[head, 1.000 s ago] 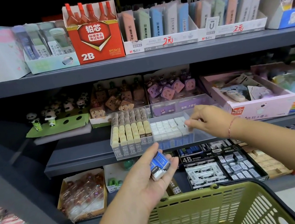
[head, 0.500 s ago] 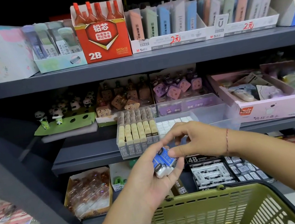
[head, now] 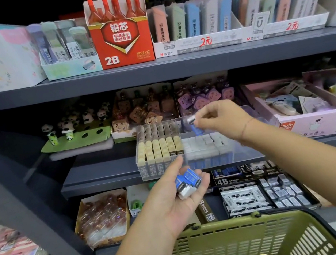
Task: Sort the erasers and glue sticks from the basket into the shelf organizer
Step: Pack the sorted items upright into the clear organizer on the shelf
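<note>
1. Green plastic made up the basket (head: 245,221) nearest you, low in view, its rim just under your left wrist.
2. Your left hand (head: 170,202) lay palm up above the basket. Its fingers curled round a few blue-and-white erasers (head: 186,183) cradled in the palm, and the thumb was raised beside them.
3. Your right hand (head: 221,118) reached in higher and further off. Its thumb and forefinger pinched a single eraser (head: 196,128), which hung above the right compartment of the clear organizer (head: 208,162), apart from the stock below it.
4. The organizer stood on the middle shelf (head: 104,178). Its left compartment was packed with upright beige-capped tubes (head: 157,149) marked 2B. Its right compartment held rows of stocked erasers (head: 206,144), white ends up, with blue sleeves showing through the front wall.
5. Behind it, on the same shelf, stood panda figures (head: 67,130) on a green card to the left.
6. On the top shelf, furthest from you, a red box (head: 122,34) marked 2B stood between pastel packs.
</note>
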{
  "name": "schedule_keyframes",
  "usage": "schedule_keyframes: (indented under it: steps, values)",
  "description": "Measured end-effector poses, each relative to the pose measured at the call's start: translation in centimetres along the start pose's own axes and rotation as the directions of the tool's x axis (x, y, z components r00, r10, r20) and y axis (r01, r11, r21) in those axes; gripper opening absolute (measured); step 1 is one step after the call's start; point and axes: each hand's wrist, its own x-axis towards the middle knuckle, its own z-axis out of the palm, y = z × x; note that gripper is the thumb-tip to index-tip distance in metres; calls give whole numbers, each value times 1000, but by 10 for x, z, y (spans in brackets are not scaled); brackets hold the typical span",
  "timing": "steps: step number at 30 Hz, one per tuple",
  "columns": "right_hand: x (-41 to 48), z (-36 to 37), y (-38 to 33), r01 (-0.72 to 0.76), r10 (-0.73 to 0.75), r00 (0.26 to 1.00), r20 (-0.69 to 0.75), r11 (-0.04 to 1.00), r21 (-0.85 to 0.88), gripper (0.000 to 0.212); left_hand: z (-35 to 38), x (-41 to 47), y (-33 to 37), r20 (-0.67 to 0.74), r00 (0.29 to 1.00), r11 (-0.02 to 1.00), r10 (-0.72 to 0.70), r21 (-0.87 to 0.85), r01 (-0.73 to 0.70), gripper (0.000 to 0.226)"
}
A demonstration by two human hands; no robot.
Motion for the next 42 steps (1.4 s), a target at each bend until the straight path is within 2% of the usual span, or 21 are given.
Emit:
schedule_keyframes:
  steps: [1, 2, 4, 6, 8, 10, 14, 20, 23, 25, 27, 29, 31, 33, 36, 38, 40, 41, 42]
  values:
    - [10, 0, 6, 36, -46, 997, -63, 986, -161, 4, -1, 1, 1, -14, 1000, 1000, -1, -1, 1, 22]
    - [16, 3, 11, 65, -96, 992, -82, 943, -326, 7, -1, 1, 2, -21, 1000, 1000, -5, -4, 5, 22]
    - [22, 13, 21, 148, -184, 983, -11, 822, -550, 20, -2, 2, 4, -23, 1000, 1000, -11, -17, 11, 24]
    - [25, 25, 26, 244, -246, 964, 98, 683, -688, 23, -2, 3, 6, -17, 1000, 999, -14, -35, 13, 25]
    - [28, 33, 31, 292, -254, 953, 167, 613, -734, 20, -2, 3, 7, -6, 1000, 999, -22, -47, 22, 27]
    - [30, 35, 32, 299, -251, 952, 176, 635, -712, 17, -3, 2, 9, 3, 1000, 998, -26, -54, 26, 29]
    - [30, 28, 32, 252, -188, 967, 172, 811, -529, 9, -5, 1, 12, 10, 1000, 996, -21, -89, 22, 30]
    - [29, 26, 34, 110, -99, 994, 51, 796, -595, 11, -5, 1, 11, 38, 999, 995, -31, -98, 35, 38]
    - [23, 24, 27, 94, -103, 995, 20, 797, -596, 14, -4, -2, 10, 50, 998, 994, -36, -104, 41, 35]
    - [11, 23, 14, 143, -160, 987, 7, 864, -483, 15, -5, -2, 11, 54, 998, 993, -32, -108, 38, 32]
    - [-9, 22, -4, 183, -169, 982, 82, 960, -211, 18, -7, 0, 13, 49, 999, 994, -21, -106, 26, 32]
    - [-33, 23, -20, 113, -94, 954, 283, 992, -51, 21, -8, 1, 14, 55, 998, 995, -7, -97, 13, 33]
    - [-48, 26, -23, 35, -2, 908, 418, 997, -71, 19, -8, 2, 13, 65, 998, 997, -6, -76, 10, 31]
    - [-54, 31, -20, -28, 50, 901, 430, 998, -58, 14, -7, 2, 10, 74, 997, 998, -30, -47, 34, 24]
    - [-54, 34, -17, -74, 93, 895, 437, 995, -60, 10, -7, 3, 7, 66, 997, 998, -38, -41, 41, 30]
    - [-49, 30, -16, -75, 66, 915, 398, 997, 9, 14, -6, 2, 8, 68, 998, 999, -15, -37, 17, 30]
    - [-37, 20, -14, -16, -5, 971, 238, 996, 87, 16, -5, 0, 12, 55, 998, 999, 3, -52, 0, 29]
    - [-29, 16, -12, 52, -56, 990, 129, 998, 37, 14, -5, -1, 12, 38, 999, 998, 5, -60, -2, 29]
    - [-21, 13, -8, 118, -116, 993, 21, 988, -98, 12, -5, -1, 13, 22, 1000, 998, 4, -63, -2, 29]
